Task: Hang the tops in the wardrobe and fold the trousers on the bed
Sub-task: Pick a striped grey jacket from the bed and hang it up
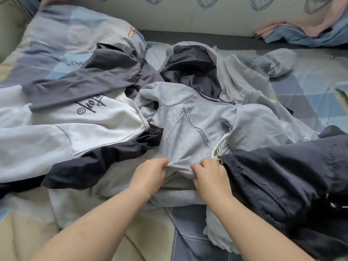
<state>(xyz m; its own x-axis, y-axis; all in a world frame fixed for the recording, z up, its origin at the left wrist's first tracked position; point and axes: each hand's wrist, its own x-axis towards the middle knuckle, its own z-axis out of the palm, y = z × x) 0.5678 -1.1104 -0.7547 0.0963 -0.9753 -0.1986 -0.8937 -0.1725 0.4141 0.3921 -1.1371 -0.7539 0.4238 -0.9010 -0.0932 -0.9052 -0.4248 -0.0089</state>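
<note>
**Both hands on the grey garment, sorting not yet done**

I have both hands down in the middle of the pile on the bed (310,76). My left hand (150,174) and right hand (209,174) each pinch a fold of the same light grey garment (188,117), the fingers (162,162) curled shut on the cloth close to its near hem, the two grips just apart from each other. It has a zipped pocket and a pale drawstring (218,146) beside my right hand, so I judge it to be trousers, though I cannot tell for certain from this heap.

It lies across the centre of the bed, overlapping a white top (75,121) with dark lettering toward the left edge and a dark navy garment (282,170) toward the right edge. A grey top (79,85) lies toward the far left, and a grey hoodie with a dark lining (190,68) sits behind, toward the far edge. Nothing here is folded or hung yet, and the wardrobe is out of view.

I read this as the start: picking one piece out. The next move calls for lifting it clear of its neighbours, shaking it open to see what it is, then laying it flat on a bare patch of bed near the front edge to fold, taking care the drawstring does not snag the navy cloth.
</note>
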